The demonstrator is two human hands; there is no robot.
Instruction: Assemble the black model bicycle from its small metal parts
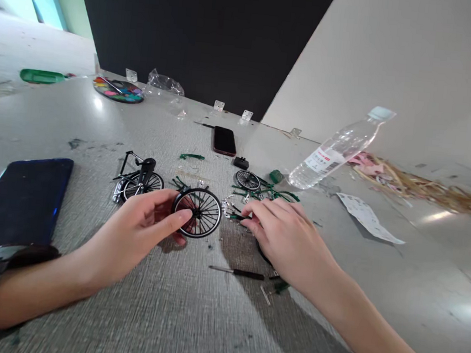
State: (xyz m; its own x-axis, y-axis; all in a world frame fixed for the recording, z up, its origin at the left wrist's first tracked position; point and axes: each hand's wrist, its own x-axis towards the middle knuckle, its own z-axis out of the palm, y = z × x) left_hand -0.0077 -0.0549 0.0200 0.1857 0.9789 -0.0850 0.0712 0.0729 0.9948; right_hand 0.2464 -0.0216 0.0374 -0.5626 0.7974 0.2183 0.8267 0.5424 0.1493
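Between the thumb and fingers of my left hand [148, 218] is a miniature bicycle wheel [207, 214] with a black tyre and thin spokes, held upright. My right hand [282, 234] reaches into a cluster of small parts, its thumb and fingertips pinched together; what they hold, if anything, I cannot make out. Just beyond those fingers lie a second small wheel [248, 180] and green frame pieces [286, 196]. A black, partly built model bicycle [139, 175] stands behind my left hand. On the near side, a small screwdriver [246, 274] rests between the hands.
A dark tablet-like slab [21, 195] lies at left and a phone [224, 141] farther back. A tilted water bottle [338, 150] and a paper sheet [367, 217] are at right. Behind are a paint palette [119, 91], clear plastic packaging [166, 85] and a black panel [199, 34].
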